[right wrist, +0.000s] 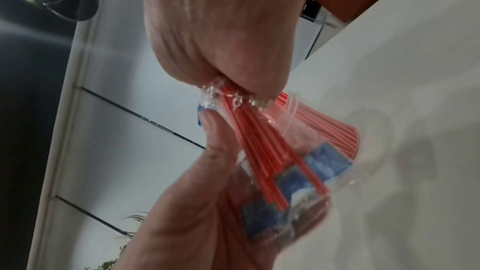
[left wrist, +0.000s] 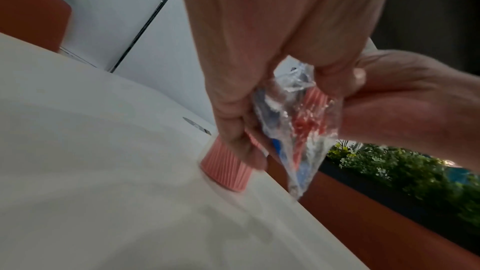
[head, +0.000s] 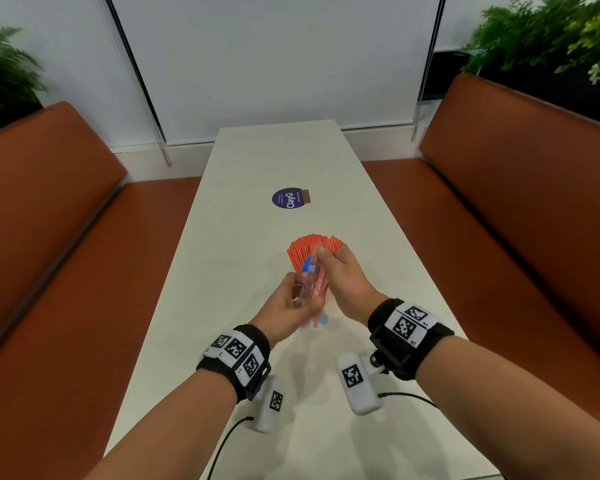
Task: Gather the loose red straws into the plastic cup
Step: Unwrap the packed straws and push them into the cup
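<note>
A bundle of several red straws (head: 312, 247) fans out above the white table (head: 257, 174), partly inside a crumpled clear plastic bag (head: 307, 282) with blue print. My right hand (head: 326, 261) grips the bundle near its middle; in the right wrist view its fingertips (right wrist: 233, 81) pinch the straws (right wrist: 259, 151) and a fold of the bag (right wrist: 298, 182). My left hand (head: 300, 296) holds the bag's lower end, its fingers (left wrist: 233, 130) curled round bag (left wrist: 293, 120) and straws (left wrist: 226, 167). No cup shows in any view.
A round purple sticker (head: 288, 198) lies on the table beyond the hands. Two white tagged units (head: 271, 403) (head: 357, 382) with black cables hang under my wrists. Orange benches (head: 49, 202) (head: 516, 168) flank the narrow table, with plants behind them.
</note>
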